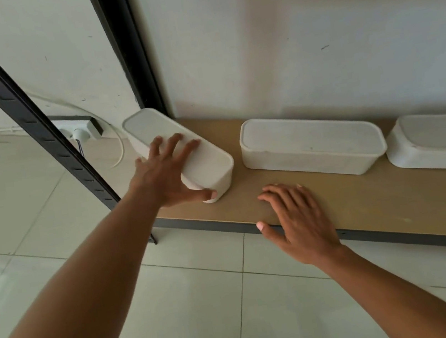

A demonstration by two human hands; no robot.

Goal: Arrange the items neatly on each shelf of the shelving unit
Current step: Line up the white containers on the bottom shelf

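Grips askew lidded box [215,167] by its near end with left hand [164,175]; rests right hand [297,221] flat on shelf [366,198]. Probably light, stiff, smooth.

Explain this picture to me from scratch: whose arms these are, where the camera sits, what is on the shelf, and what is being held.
There is no machine here, only a person tidying a shelf with bare hands. The single picture comes from a camera worn on the person's head, looking forward and down, so both arms reach in from below. The wooden shelf carries three white lidded boxes. The middle box and the right box lie along the wall. The left box sits at an angle. The left hand holds it, fingers spread on the lid and thumb hooked round its near end. The right hand rests flat on the shelf and holds nothing.
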